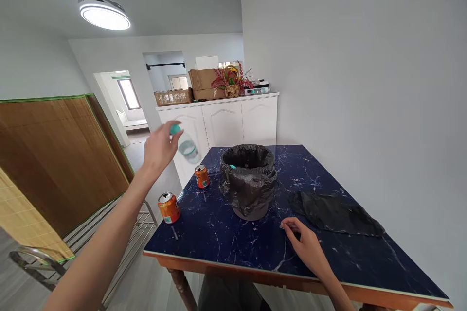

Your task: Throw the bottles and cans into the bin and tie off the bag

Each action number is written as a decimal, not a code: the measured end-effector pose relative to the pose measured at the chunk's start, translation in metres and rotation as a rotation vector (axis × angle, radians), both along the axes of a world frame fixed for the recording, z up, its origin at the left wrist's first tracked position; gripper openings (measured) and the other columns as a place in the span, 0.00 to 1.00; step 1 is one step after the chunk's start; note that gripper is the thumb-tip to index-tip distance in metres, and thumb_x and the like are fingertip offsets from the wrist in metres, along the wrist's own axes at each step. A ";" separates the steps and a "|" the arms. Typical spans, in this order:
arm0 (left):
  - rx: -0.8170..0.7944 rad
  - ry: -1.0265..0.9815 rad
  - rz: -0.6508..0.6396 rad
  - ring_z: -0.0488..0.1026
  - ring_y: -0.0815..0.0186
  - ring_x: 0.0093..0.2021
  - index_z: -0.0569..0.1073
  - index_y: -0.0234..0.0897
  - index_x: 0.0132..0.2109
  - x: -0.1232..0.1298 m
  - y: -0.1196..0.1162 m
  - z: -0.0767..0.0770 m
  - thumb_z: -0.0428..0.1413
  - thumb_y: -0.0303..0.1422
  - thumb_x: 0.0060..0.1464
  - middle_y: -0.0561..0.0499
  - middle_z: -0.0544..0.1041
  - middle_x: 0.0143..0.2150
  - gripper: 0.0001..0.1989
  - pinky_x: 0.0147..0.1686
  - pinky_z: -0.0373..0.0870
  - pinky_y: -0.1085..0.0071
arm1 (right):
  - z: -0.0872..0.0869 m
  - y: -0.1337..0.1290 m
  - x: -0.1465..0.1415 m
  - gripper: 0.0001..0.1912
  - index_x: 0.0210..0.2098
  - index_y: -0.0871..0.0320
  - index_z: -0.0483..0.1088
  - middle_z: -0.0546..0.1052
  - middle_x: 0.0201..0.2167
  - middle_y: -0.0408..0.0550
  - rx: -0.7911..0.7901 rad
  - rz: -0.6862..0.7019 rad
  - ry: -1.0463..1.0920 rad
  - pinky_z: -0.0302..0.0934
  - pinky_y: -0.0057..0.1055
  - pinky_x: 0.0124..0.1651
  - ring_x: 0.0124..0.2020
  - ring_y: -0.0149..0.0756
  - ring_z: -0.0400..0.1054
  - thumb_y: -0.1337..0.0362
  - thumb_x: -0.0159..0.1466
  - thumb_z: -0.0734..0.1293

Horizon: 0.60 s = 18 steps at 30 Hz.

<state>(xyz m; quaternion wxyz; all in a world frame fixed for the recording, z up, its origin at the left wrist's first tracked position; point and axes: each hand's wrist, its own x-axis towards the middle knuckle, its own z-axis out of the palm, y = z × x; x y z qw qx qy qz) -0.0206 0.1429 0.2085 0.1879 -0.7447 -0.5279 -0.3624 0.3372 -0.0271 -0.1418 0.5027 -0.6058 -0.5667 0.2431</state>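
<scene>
Raised over the table's left far edge, my left hand (160, 146) grips a clear plastic bottle (188, 148) by its teal cap; the bottle tilts down to the right and is slightly blurred. A trash can (250, 213) lined with a black plastic bag (251, 187) stands mid-table, to the right of the bottle. A bit of teal shows just inside its rim. My right hand (301, 240) rests on the table near the can, fingers curled with thumb and fingertips close together; I cannot make out anything in them. Two orange soda cans (169, 208) (202, 176) stand upright on the left.
A folded black plastic bag (337, 213) lies on the right of the dark blue marbled table (226, 248). Behind stands a white cabinet (222, 121) bearing cardboard boxes (204, 82) and a flower basket (232, 88). A white wall borders the right side; a metal rack (146, 223) is left.
</scene>
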 end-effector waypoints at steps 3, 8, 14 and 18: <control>0.172 -0.182 -0.349 0.83 0.56 0.50 0.73 0.43 0.62 0.037 -0.032 0.025 0.54 0.41 0.71 0.46 0.83 0.55 0.18 0.46 0.81 0.61 | 0.000 0.001 0.000 0.21 0.46 0.51 0.76 0.82 0.45 0.54 0.003 0.008 0.001 0.74 0.36 0.42 0.49 0.49 0.79 0.42 0.72 0.62; -0.088 -0.287 -0.691 0.83 0.60 0.47 0.76 0.42 0.56 0.104 -0.053 -0.003 0.58 0.40 0.68 0.48 0.83 0.52 0.14 0.44 0.83 0.64 | 0.003 0.000 -0.001 0.20 0.45 0.51 0.76 0.82 0.47 0.54 0.025 0.010 0.002 0.74 0.38 0.48 0.49 0.48 0.79 0.43 0.73 0.62; -0.344 -0.101 -0.715 0.80 0.54 0.58 0.76 0.45 0.59 0.116 -0.020 -0.050 0.51 0.49 0.72 0.45 0.83 0.57 0.20 0.56 0.77 0.58 | 0.005 -0.001 -0.002 0.20 0.45 0.52 0.76 0.82 0.47 0.55 0.041 0.010 -0.001 0.74 0.39 0.49 0.48 0.47 0.79 0.44 0.74 0.61; -0.205 -0.162 -0.353 0.77 0.56 0.61 0.73 0.38 0.60 0.083 0.035 -0.068 0.38 0.45 0.76 0.41 0.80 0.61 0.24 0.62 0.72 0.58 | 0.006 -0.001 -0.001 0.20 0.45 0.51 0.75 0.82 0.46 0.54 0.044 0.016 0.009 0.74 0.39 0.49 0.48 0.48 0.79 0.45 0.74 0.61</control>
